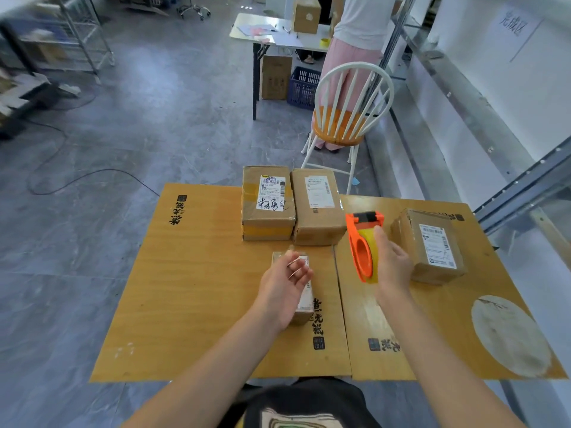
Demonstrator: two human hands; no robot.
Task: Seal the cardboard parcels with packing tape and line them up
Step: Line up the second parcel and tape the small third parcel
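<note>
Two cardboard parcels stand side by side at the table's far edge, the left one (267, 202) with handwriting on its label, the right one (318, 206) touching it. A third parcel (431, 244) lies apart at the right. A small narrow parcel (304, 299) lies in the middle, mostly hidden under my left hand (285, 288), which hovers over it with fingers loosely curled and holds nothing. My right hand (391, 264) grips an orange tape dispenser (363, 242) with a yellowish roll, raised between the small parcel and the right parcel.
The wooden table (200, 288) is made of two boards with a seam down the middle. A white chair (349, 118) with an orange seat stands beyond the far edge. A person stands at another table (247, 32) behind it. Cables lie on the floor at left.
</note>
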